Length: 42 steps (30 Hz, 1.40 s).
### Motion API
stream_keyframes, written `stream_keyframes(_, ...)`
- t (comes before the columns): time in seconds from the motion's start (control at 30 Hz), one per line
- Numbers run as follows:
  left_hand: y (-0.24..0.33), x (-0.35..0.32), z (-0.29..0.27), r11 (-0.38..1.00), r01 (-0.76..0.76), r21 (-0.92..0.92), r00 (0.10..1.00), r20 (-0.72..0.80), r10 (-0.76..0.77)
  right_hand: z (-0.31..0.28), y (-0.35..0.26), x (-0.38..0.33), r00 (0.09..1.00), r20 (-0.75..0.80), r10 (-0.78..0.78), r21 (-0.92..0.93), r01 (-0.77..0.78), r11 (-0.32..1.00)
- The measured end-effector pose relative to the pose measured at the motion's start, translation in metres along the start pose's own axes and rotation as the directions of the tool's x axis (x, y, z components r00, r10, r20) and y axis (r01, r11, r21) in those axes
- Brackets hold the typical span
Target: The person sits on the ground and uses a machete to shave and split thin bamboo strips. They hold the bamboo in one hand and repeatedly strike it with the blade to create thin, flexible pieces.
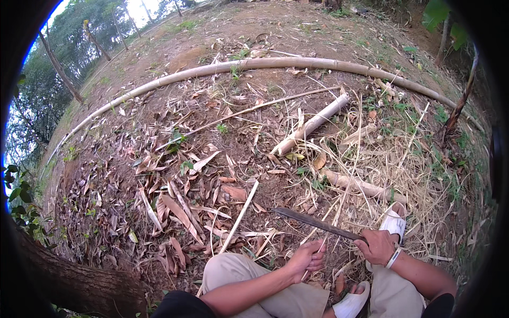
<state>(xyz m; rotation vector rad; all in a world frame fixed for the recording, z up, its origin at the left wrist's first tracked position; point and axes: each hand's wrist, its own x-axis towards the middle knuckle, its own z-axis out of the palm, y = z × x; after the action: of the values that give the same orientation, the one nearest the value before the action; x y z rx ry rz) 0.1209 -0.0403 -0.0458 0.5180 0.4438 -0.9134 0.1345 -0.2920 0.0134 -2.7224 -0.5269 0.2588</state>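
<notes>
Machete lies low across my knees, blade pointing left over the leaf litter; my right hand fingers clamp its handle, my left hand pinches a thin bamboo sliver. I'd shave away from myself, blade shallow, sandals clear

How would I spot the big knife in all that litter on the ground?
Start at the long bamboo pole arching across the dirt, then drop to the squatting person's knees at the bottom. The knife sits in the right hand, its blade pointing left above the left hand. It is the only dark, flat metal thing among pale sticks.
</notes>
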Motion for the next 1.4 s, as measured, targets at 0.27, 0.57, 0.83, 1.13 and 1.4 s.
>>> stream_keyframes(0.27,0.011,0.005,0.015,0.999,0.037,-0.028,0.999,-0.018,-0.037,0.002,0.01,0.006,0.999,0.031,-0.02,-0.058,0.021,0.998)
stream_keyframes(0.57,0.013,0.001,0.015,0.995,0.09,-0.039,0.996,0.019,-0.09,-0.002,0.054,0.007,0.961,-0.055,0.271,-0.019,-0.272,0.962)
stream_keyframes(0.83,0.01,-0.008,0.01,0.982,0.158,-0.1,0.987,0.035,-0.155,-0.011,0.064,0.004,0.939,-0.063,0.338,-0.12,-0.343,0.932)
stream_keyframes(1.13,-0.001,-0.005,0.01,0.996,0.043,0.084,0.997,-0.074,-0.037,-0.012,0.042,-0.003,0.996,0.087,0.026,-0.179,-0.01,0.984)
stream_keyframes(1.4,-0.006,-0.001,0.016,0.993,0.037,0.113,0.997,-0.064,-0.03,-0.001,0.021,0.006,0.991,0.136,-0.012,-0.085,0.023,0.996)
